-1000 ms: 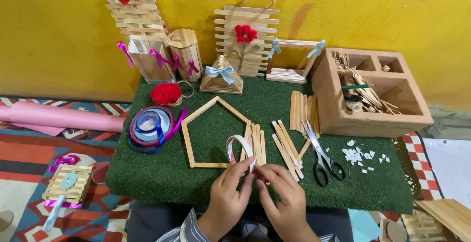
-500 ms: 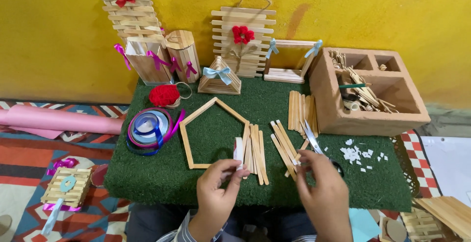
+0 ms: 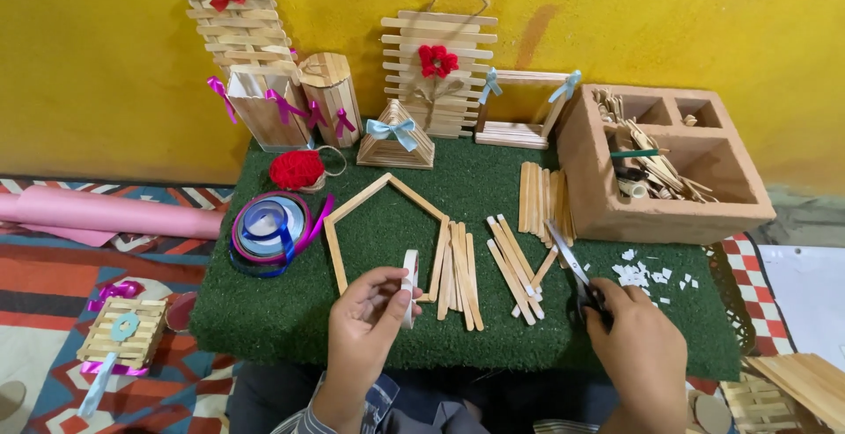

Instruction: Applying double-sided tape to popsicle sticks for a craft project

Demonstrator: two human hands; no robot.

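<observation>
Left grip is closed on one tape roll, right grip on one scissors; green table, yellow wall.

A green mat like grass covers the desk in front of a yellow wall. On it lies a house-shaped frame of wooden sticks, with loose sticks beside it. At the left are ribbon spools and a red yarn ball. Behind stand stick crafts: a small pyramid with blue bow and a hanging panel with red flower. A wooden box with compartments stands right, a pink paper roll on the floor left.
</observation>
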